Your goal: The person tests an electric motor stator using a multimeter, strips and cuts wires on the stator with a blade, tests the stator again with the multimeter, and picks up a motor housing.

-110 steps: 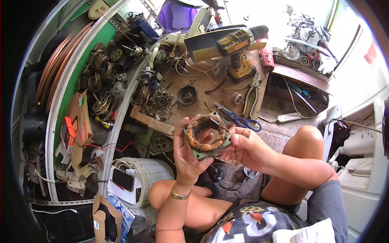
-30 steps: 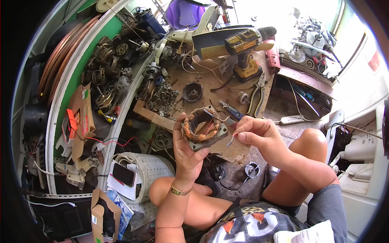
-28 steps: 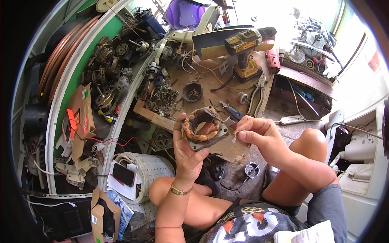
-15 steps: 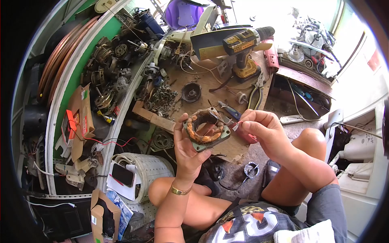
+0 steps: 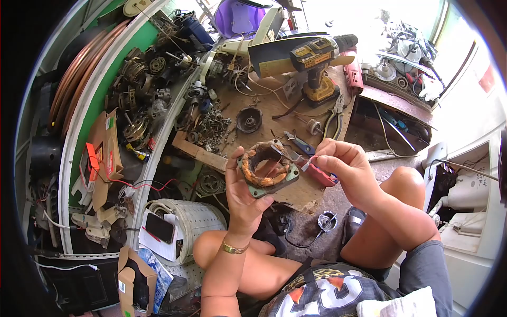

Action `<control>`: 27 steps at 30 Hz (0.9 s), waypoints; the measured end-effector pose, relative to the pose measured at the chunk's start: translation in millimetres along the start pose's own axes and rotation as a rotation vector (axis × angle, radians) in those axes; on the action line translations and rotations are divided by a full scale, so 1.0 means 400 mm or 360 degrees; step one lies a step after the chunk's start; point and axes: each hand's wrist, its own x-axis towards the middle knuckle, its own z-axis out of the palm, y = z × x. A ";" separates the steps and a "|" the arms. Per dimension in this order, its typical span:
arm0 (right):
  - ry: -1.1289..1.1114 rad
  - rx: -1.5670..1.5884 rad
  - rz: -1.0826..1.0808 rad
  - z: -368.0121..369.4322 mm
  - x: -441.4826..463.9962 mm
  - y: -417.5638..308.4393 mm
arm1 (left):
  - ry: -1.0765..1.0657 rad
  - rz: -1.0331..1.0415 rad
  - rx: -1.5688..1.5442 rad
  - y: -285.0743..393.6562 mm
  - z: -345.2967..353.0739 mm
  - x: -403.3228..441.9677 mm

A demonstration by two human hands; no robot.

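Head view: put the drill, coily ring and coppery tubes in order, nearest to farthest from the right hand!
1. Coily ring: just to its left, in the left hand.
2. Drill: ahead, farther back.
3. Coppery tubes: far left side.

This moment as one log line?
Left hand: holds square green metal frame with orange windings; Right hand: pinches thin pale wire; Wooden bench: yellow-black drill

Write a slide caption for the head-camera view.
Left hand holds a copper-wound stator; right hand pinches thin wire beside it.
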 end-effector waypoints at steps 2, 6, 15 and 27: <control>-0.0007 -0.0062 -0.0061 0.012 0.000 -0.005 | 0.0018 0.0005 -0.0038 0.003 0.001 0.001; -0.0063 -0.0043 0.0062 0.005 -0.003 -0.006 | 0.0036 -0.0021 -0.0087 0.012 0.004 0.001; -0.0056 -0.0093 0.0174 0.024 -0.009 0.010 | 0.0020 -0.0033 -0.0125 0.017 0.005 -0.002; -0.0179 -0.0109 0.0205 0.033 -0.016 0.073 | -0.0044 0.0009 -0.0065 0.013 -0.002 -0.004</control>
